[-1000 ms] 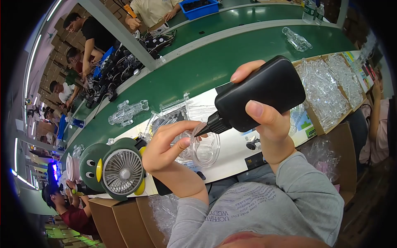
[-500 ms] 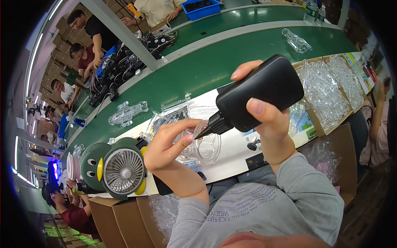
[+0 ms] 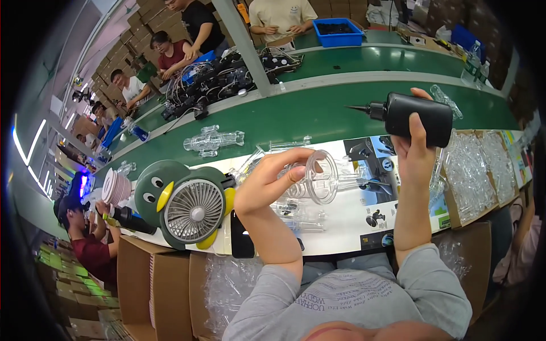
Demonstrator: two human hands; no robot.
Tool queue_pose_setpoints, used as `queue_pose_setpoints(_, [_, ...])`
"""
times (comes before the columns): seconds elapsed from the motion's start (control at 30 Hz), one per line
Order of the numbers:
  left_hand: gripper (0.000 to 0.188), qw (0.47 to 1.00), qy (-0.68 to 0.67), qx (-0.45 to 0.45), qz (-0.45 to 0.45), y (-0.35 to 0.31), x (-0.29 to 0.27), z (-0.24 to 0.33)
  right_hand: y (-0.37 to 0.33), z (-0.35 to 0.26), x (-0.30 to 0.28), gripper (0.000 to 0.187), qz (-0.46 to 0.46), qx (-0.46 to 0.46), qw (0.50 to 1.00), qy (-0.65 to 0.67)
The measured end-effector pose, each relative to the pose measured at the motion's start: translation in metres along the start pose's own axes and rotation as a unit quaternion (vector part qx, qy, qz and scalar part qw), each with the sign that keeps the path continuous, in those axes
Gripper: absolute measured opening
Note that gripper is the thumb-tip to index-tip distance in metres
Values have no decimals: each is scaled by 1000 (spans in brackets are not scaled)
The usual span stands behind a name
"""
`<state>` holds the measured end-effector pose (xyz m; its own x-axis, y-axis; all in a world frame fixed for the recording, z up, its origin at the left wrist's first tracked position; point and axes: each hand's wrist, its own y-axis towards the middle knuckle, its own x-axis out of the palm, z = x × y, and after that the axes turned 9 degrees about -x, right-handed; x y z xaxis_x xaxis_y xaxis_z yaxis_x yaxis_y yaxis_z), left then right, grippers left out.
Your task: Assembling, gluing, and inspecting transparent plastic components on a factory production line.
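Observation:
My left hand (image 3: pixel 267 181) grips a clear plastic part with a round rim (image 3: pixel 329 196), thumb and fingers closed on its edge. In my right hand (image 3: pixel 417 149) is a black squeeze bottle (image 3: pixel 429 120), held on its side above the table. Its thin pointed nozzle (image 3: pixel 358 108) aims left, apart from the clear part. Beneath my left hand, clear plastic pieces (image 3: pixel 301 219) lie on a white printed sheet (image 3: pixel 347 230). Left of that hand stands a green penguin-shaped fan (image 3: pixel 196 213) with a yellow beak.
A clear jointed plastic piece (image 3: pixel 213 140) lies on the green bench (image 3: pixel 318 108). At right, a carton holds many clear parts (image 3: pixel 469 176). A dark phone (image 3: pixel 242 241) lies at the near edge, above open cardboard boxes (image 3: pixel 136 284). Co-workers, cables (image 3: pixel 222 77) and a blue bin (image 3: pixel 339 38) are beyond.
My right hand has drawn the bottle up and right, so its nozzle no longer points into the clear part. My left hand still holds that part. The whole view has shifted.

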<state>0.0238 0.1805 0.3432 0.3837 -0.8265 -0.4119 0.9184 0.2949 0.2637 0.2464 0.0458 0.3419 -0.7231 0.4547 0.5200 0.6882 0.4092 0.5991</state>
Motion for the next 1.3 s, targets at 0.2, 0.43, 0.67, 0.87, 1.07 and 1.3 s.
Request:
queue_pose_setpoints(0.2, [39, 991, -44, 41, 121, -14, 0, -1, 21, 2, -18, 46, -77, 47, 974, -206])
queue_pose_setpoints(0.43, [35, 937, -105, 137, 303, -17, -8, -5, 30, 20, -67, 47, -156, 139, 937, -281])
queue_pose_setpoints(0.67, [36, 902, -109, 131, 396, -14, -7, 2, 23, 53, -96, 55, -443, -81, 637, -626])
queue_pose_setpoints(0.87, [39, 931, -105, 112, 331, -10, 2, 4, 14, 88, -113, 63, -552, -125, 513, -645])
queue_pose_setpoints(1.07, [38, 957, -114, 125, 237, -6, 10, 5, 12, 114, -134, 52, -580, -140, 456, -660])
queue_pose_setpoints(1.3, [36, 955, -138, 125, 232, -3, 9, 5, 9, 110, -145, 47, -615, -94, 449, -642])
